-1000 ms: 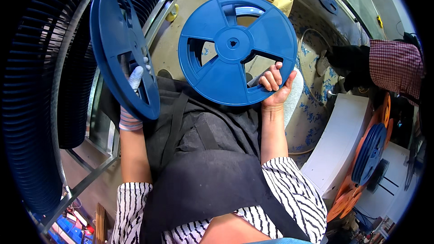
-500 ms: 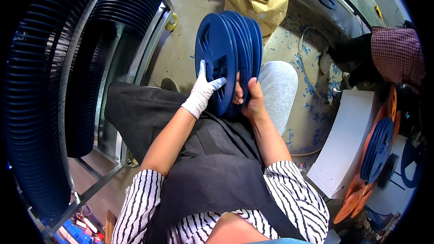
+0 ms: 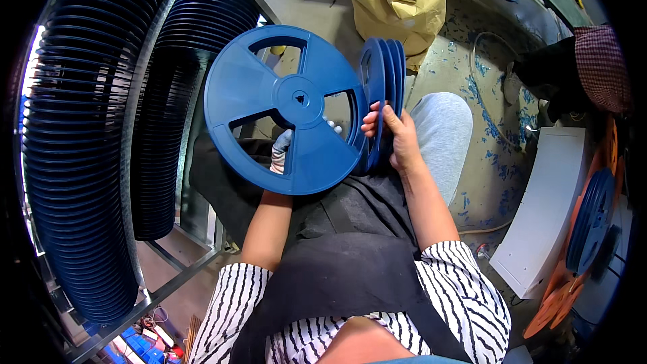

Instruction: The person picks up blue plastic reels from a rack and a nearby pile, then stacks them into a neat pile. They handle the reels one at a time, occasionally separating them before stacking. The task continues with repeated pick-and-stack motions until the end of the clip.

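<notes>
A large blue plastic reel [image 3: 269, 94] with three cut-out windows faces me, held up by my left hand [image 3: 282, 152], which wears a white glove and is mostly hidden behind the reel. My bare right hand [image 3: 397, 138] grips a small stack of blue reels [image 3: 384, 77] standing on edge over my lap, just right of the single reel. The single reel's rim overlaps the stack's left side. I sit with a dark apron [image 3: 337, 256] over a striped shirt.
Long rows of dark blue reels [image 3: 74, 148] fill a metal rack [image 3: 175, 276] on my left. A yellow bag [image 3: 394, 0] lies ahead on the floor. A white panel [image 3: 546, 209], orange and blue reels [image 3: 593, 222] and another person's checked sleeve [image 3: 600, 61] are at the right.
My left hand has drawn one reel off the stack and turned it flat toward me, to the left. The right hand still holds the remaining stack on edge.
</notes>
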Motion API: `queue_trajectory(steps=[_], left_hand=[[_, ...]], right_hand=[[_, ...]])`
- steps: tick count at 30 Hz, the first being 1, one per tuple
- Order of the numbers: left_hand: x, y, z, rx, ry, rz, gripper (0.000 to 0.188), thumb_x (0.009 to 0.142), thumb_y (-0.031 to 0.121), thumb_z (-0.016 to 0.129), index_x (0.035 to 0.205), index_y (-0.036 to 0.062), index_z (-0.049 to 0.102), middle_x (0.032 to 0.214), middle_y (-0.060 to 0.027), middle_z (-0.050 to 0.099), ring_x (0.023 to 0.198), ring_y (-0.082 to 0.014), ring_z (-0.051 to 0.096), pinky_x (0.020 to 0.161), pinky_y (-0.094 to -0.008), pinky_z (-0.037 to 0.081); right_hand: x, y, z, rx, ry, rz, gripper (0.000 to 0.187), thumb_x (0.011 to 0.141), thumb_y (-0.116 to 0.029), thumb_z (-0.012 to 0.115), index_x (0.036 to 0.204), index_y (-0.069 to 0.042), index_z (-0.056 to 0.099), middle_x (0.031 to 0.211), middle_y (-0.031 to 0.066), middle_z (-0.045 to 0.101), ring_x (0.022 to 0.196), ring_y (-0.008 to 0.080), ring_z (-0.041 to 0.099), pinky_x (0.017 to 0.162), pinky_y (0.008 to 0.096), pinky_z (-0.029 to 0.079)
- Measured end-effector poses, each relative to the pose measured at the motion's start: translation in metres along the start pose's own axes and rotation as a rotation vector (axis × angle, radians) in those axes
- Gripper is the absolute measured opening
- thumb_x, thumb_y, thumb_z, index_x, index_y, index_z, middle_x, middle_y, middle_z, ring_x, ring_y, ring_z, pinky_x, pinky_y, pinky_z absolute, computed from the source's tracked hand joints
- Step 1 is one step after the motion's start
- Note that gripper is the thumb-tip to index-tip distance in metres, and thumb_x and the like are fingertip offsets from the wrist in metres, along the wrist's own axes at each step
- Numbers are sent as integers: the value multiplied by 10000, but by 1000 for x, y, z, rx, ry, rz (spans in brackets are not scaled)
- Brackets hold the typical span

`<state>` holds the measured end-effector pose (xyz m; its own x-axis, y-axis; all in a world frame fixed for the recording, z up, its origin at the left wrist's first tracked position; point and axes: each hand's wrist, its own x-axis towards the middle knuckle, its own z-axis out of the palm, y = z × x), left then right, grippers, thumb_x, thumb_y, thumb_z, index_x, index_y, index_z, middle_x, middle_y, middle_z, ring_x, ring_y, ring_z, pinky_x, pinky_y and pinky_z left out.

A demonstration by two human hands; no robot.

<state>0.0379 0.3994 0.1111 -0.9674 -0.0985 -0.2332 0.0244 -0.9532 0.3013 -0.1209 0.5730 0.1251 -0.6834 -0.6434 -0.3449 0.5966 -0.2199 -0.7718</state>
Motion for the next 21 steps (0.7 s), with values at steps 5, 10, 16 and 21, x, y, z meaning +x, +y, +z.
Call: queue_trajectory(steps=[5,10,16,21], left_hand=[[2,1,2,-199,-171,74,803,775,484,742,1330,-11,441,1258,-192,537,1301,-397,431,1169,-523,269],[-10,10,2,-195,-187,65,806,785,500,711,1317,-32,421,1218,-206,545,1281,-398,447,1165,-549,253],[-16,25,8,-74,-90,128,825,758,413,703,1358,-47,371,1242,-198,519,1228,-403,483,1092,-510,371],[-35,48,22,-59,31,295,823,765,386,711,1385,-45,384,1282,-213,539,1208,-349,515,1089,-463,387]], right_hand=[[7,4,-15,-26,11,-49,386,992,-371,518,1103,-2,547,863,106,665,764,186,665,700,283,528],[5,-2,-22,18,8,-124,454,985,-400,519,1149,22,543,838,102,652,723,185,650,667,286,517],[2,-14,-37,386,-104,-285,625,974,-519,467,1247,43,492,840,74,583,746,173,566,687,284,483],[3,-20,-48,574,-312,-352,637,964,-518,488,1252,50,497,808,77,562,699,162,505,614,269,400]])
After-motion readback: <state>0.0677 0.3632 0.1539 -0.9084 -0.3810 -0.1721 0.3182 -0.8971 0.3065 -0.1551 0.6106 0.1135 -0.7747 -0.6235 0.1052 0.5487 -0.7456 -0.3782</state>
